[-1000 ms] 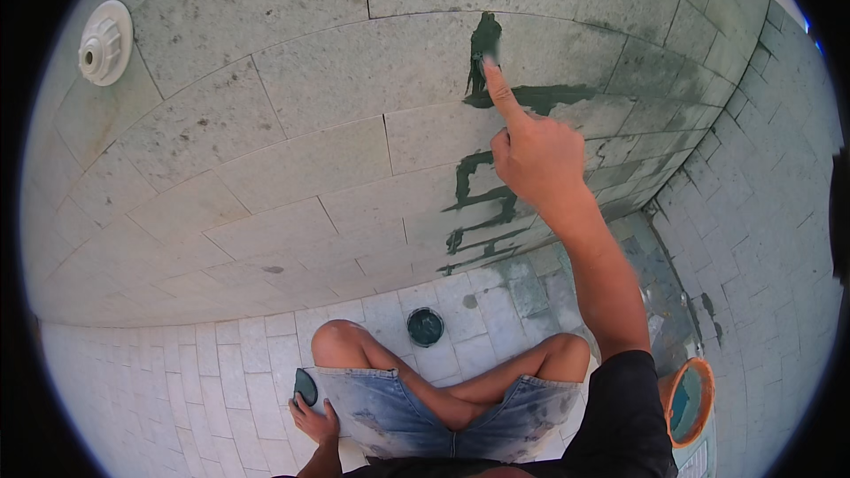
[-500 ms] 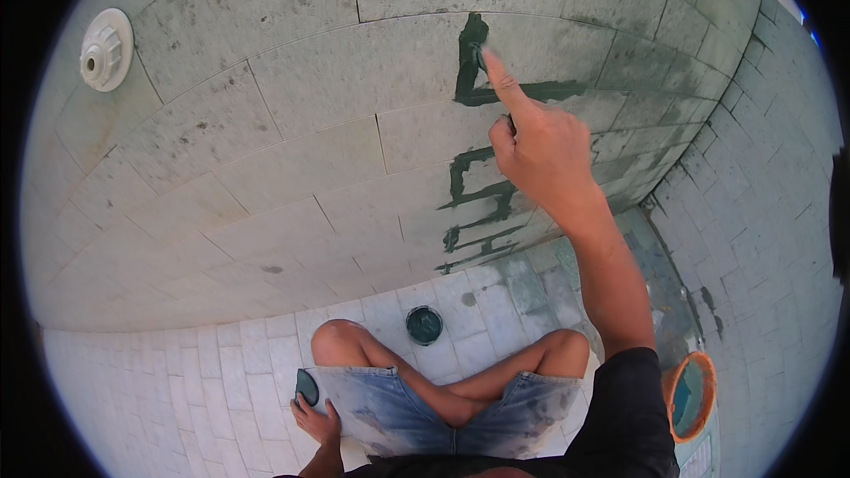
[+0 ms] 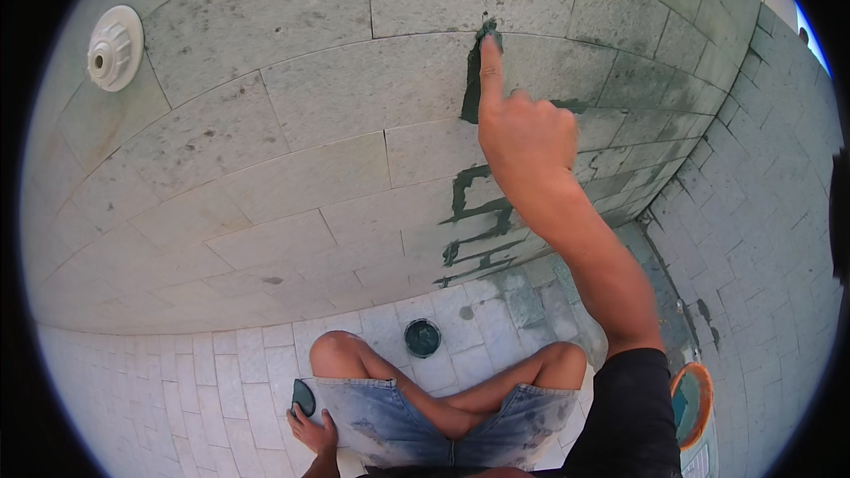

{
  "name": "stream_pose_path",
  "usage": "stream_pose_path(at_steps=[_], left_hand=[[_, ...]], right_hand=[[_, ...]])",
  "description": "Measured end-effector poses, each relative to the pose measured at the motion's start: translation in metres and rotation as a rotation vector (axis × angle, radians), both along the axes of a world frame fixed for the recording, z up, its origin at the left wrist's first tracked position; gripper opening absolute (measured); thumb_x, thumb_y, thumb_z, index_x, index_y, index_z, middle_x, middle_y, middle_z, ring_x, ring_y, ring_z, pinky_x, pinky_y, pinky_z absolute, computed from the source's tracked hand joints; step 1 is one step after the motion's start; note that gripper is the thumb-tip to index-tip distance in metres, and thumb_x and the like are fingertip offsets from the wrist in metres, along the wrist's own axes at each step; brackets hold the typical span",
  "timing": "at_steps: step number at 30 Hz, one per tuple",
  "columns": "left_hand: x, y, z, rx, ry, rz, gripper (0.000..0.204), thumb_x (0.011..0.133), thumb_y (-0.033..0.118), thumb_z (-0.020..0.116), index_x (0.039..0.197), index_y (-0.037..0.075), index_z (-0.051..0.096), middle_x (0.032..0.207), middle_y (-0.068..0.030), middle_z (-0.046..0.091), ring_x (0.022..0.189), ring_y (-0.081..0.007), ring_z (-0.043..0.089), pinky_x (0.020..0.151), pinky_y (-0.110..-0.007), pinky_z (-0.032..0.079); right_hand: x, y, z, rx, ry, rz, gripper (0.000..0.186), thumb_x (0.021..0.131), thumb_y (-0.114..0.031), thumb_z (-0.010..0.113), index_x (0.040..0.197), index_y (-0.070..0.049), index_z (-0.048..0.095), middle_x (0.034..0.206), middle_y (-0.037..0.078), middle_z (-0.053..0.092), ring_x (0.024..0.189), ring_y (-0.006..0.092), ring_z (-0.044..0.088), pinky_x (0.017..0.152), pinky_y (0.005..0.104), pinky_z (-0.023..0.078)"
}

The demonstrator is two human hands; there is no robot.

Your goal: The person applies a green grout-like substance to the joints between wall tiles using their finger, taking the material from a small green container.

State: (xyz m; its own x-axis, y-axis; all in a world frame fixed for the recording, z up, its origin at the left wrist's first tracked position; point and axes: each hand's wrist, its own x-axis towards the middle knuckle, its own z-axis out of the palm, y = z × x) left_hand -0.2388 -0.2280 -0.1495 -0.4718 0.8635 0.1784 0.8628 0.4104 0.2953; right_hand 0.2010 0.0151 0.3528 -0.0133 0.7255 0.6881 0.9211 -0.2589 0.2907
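Observation:
My right hand (image 3: 525, 142) reaches up to the tiled wall (image 3: 248, 159), index finger stretched onto the top of a dark green paste smear (image 3: 471, 93), other fingers curled, with no object visible in it. Lower on the wall, more green strokes (image 3: 465, 212) follow the joints. My left hand (image 3: 310, 432), low beside my left knee, grips a dark green oval pad (image 3: 302, 397). A round container of dark green paste (image 3: 422, 337) stands on the pale tiled floor (image 3: 239, 389) between the wall and my crossed legs.
An orange bucket (image 3: 702, 405) with teal contents stands right of my right arm. A white round fitting (image 3: 115, 48) is on the wall at upper left. A second tiled wall or surface (image 3: 770, 221) meets this one on the right, along a dark seam.
My right index fingertip has moved up to the top of the upper smear, and the finger is straighter upward. The view has shifted slightly. My left hand still holds the pad.

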Motion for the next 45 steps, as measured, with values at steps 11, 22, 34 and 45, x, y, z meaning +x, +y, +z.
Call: stream_pose_path(at_steps=[11, 22, 34, 45], left_hand=[[0.001, 0.002, 0.002, 0.006, -0.03, -0.01, 0.087, 0.08, 0.036, 0.073, 0.151, 0.004, 0.034, 0.152, -0.0285, 0.033, 0.139, -0.045, 0.034, 0.114, -0.054, 0.027], [0.001, 0.001, 0.002, -0.008, -0.018, -0.009, 0.087, 0.081, 0.036, 0.073, 0.151, 0.003, 0.033, 0.153, -0.0288, 0.032, 0.14, -0.0454, 0.033, 0.114, -0.053, 0.027], [0.005, 0.003, 0.007, -0.028, -0.03, 0.0, 0.086, 0.082, 0.027, 0.072, 0.153, 0.006, 0.03, 0.153, -0.0284, 0.031, 0.141, -0.0452, 0.032, 0.115, -0.053, 0.026], [0.007, 0.0, 0.011, -0.021, 0.006, -0.02, 0.084, 0.083, 0.03, 0.07, 0.153, 0.005, 0.029, 0.153, -0.0286, 0.031, 0.141, -0.0451, 0.032, 0.115, -0.053, 0.026]], right_hand=[[0.037, -0.017, 0.015, 0.175, -0.103, 0.23, 0.083, 0.083, -0.006, 0.064, 0.154, -0.039, 0.038, 0.06, 0.001, 0.053, 0.042, 0.0157, 0.051, 0.039, 0.0313, 0.038], [0.077, 0.008, 0.016, 0.192, -0.156, 0.208, 0.087, 0.082, -0.008, 0.062, 0.155, -0.046, 0.031, 0.059, 0.002, 0.053, 0.047, 0.0212, 0.059, 0.041, 0.035, 0.043], [0.063, 0.003, -0.001, 0.094, 0.687, 0.616, 0.088, 0.08, -0.01, 0.055, 0.161, -0.019, 0.021, 0.067, 0.01, 0.065, 0.051, 0.0318, 0.06, 0.056, 0.0433, 0.049], [0.008, 0.011, -0.005, -0.156, 0.226, -0.122, 0.096, 0.079, -0.015, 0.066, 0.161, -0.01, 0.016, 0.059, 0.01, 0.065, 0.051, 0.0294, 0.063, 0.05, 0.0447, 0.049]])
